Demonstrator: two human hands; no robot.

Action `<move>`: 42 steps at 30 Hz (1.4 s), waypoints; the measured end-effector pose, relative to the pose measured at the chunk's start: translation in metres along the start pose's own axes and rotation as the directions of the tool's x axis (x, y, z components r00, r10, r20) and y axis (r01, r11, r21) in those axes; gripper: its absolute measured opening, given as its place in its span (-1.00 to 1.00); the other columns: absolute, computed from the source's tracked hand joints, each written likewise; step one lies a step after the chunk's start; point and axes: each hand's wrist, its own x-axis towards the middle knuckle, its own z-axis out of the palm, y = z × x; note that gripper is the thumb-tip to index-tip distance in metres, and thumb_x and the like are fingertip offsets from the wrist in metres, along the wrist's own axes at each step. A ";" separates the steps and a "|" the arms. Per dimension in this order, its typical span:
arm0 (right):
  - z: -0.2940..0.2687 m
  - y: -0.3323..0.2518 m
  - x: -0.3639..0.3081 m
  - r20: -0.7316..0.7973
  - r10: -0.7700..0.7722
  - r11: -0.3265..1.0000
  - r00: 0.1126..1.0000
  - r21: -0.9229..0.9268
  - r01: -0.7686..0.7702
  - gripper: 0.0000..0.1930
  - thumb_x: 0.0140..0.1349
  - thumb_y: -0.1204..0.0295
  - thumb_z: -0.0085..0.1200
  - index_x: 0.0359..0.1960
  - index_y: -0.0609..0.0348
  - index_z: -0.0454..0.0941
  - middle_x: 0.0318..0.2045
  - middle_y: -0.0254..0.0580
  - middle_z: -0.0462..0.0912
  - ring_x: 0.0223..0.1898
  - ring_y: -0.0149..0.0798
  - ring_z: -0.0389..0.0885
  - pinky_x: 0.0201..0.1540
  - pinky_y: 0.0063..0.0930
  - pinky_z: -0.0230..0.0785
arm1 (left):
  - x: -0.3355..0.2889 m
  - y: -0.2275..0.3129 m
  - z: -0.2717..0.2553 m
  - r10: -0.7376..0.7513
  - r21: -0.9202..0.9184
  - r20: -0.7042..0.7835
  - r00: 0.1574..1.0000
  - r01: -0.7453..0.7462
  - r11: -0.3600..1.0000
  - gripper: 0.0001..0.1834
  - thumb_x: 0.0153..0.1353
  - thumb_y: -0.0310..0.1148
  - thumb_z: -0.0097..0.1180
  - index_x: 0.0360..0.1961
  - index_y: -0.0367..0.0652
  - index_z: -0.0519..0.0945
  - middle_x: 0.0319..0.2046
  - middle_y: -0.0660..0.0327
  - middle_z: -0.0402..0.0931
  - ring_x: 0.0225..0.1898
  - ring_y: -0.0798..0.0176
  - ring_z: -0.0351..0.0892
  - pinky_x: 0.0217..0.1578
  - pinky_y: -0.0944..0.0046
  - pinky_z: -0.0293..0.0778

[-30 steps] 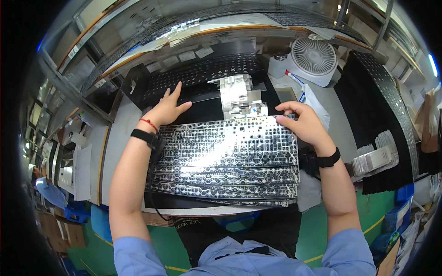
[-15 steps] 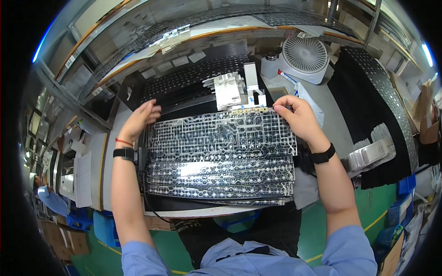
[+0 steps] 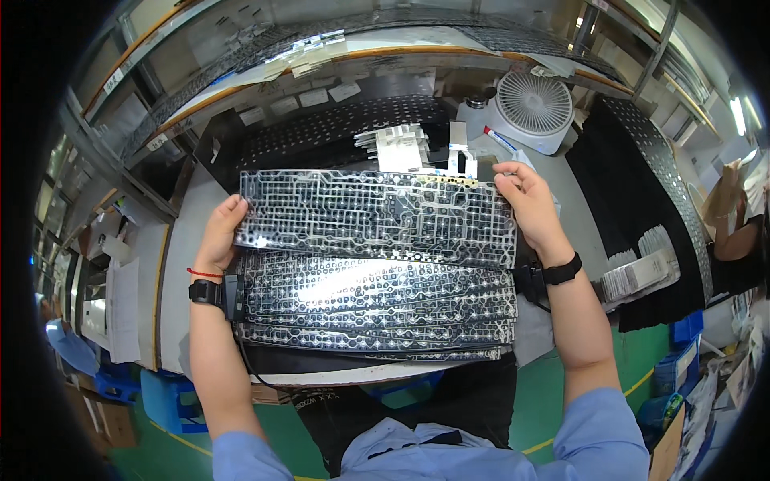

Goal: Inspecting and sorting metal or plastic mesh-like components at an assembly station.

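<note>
My left hand (image 3: 218,232) grips the left edge of a clear keyboard membrane sheet (image 3: 377,212) printed with silvery traces and black dots. At the sheet's upper right corner, my right hand (image 3: 529,208) pinches its edge between thumb and fingers. The sheet is raised over a fanned stack of similar membrane sheets (image 3: 377,301) on the bench and partly covers it. A strip of yellowish contacts runs along the sheet's far edge. Just beyond lie a pile of white strips (image 3: 403,148) and a pale upright piece with a cut-out (image 3: 463,151).
A white fan (image 3: 534,103) stands at the back right, beside a white bottle (image 3: 475,118) and a red-capped marker (image 3: 500,139). White flat pieces (image 3: 642,272) are stacked on black cloth at right. A shelf (image 3: 385,50) spans the back. Someone in blue sits far left.
My left hand, open and apart from the sheets before, has taken hold of the top sheet's left edge. That sheet has come up off the stack, its left end moving left and away from me.
</note>
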 end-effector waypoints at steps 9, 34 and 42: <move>-0.004 0.004 0.003 -0.001 0.043 0.997 0.999 -0.062 -0.043 -0.79 0.41 0.29 0.03 -0.28 0.16 0.57 -0.55 -0.55 0.50 -0.59 -0.68 0.33 -0.52 -0.76 0.16 | 0.002 -0.003 -0.002 0.020 -0.145 -0.139 0.990 -0.040 0.989 -0.80 0.44 -0.32 -0.05 -0.12 -0.20 0.55 -0.25 0.33 0.60 -0.25 0.48 0.56 -0.15 0.42 0.48; -0.006 0.013 0.007 -0.020 -0.001 0.999 1.000 -0.033 0.000 -0.81 0.41 0.32 0.02 -0.30 0.15 0.58 -0.54 -0.58 0.51 -0.58 -0.70 0.31 -0.52 -0.77 0.12 | 0.000 -0.004 0.001 0.024 -0.154 -0.146 0.989 -0.047 0.987 -0.81 0.43 -0.29 -0.02 -0.14 -0.16 0.56 -0.24 0.32 0.61 -0.21 0.46 0.56 -0.10 0.40 0.45; -0.007 0.010 0.004 -0.026 0.012 1.000 1.000 -0.007 -0.012 -0.80 0.41 0.32 0.02 -0.27 0.18 0.58 -0.53 -0.54 0.54 -0.58 -0.70 0.33 -0.52 -0.76 0.13 | 0.001 -0.003 0.002 0.021 -0.117 -0.165 0.986 -0.040 0.992 -0.82 0.42 -0.31 -0.01 -0.14 -0.16 0.57 -0.23 0.34 0.61 -0.19 0.47 0.55 -0.09 0.42 0.43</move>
